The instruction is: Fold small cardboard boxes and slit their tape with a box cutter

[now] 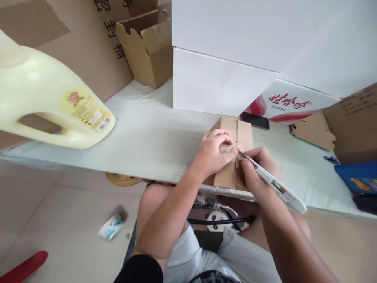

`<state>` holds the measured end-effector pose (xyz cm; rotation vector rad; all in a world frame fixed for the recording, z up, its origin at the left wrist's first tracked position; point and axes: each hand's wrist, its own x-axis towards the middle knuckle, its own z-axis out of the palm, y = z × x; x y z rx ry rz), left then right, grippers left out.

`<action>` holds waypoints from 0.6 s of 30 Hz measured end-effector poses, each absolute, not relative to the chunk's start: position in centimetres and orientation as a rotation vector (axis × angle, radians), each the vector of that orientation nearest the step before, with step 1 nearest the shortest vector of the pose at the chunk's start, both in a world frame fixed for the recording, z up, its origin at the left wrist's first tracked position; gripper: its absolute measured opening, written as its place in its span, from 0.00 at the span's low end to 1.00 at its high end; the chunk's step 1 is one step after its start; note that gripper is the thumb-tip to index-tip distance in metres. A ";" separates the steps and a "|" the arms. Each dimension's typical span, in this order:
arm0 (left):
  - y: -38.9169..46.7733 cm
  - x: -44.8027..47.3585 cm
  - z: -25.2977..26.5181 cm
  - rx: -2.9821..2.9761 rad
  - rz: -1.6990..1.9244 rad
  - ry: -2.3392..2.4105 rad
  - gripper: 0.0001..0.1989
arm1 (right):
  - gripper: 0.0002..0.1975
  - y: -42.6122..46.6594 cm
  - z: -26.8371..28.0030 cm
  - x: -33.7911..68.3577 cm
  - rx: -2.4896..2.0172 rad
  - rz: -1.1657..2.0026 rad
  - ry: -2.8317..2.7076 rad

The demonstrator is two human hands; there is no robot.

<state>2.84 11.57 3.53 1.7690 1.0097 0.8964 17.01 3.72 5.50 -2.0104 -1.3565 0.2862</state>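
Note:
A small brown cardboard box (223, 177) lies at the front edge of the cloth-covered table, with a seam running along its top. My right hand (259, 169) is closed around a white utility knife (277, 184). The knife's metal blade points left, down at the seam. Over the top of the box, my left hand (213, 151) is curled, its thumb close to the blade tip. Between its fingers sits a translucent, crumpled bit of clear tape (225, 147). My fingers hide part of the seam.
Behind the box lies a black phone (255, 120), next to large white boxes (212, 78). A big pale yellow jug (59, 90) stands at the left. An open carton (153, 47) is at the back. At the right is a blue packet (356, 177).

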 end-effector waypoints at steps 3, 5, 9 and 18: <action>11.6 3.5 3.6 1.739 0.941 1.051 0.08 | 0.07 3.6 5.6 17.0 -2.007 0.279 -1.374; 11.6 3.7 3.5 1.754 0.964 1.064 0.08 | 0.07 3.6 5.6 17.1 -1.997 0.280 -1.388; 11.6 3.7 3.6 1.777 0.944 1.080 0.08 | 0.07 3.6 5.7 16.9 -1.990 0.275 -1.403; 11.3 3.6 3.9 1.800 0.915 1.103 0.09 | 0.04 3.5 6.0 16.7 -1.999 0.321 -1.408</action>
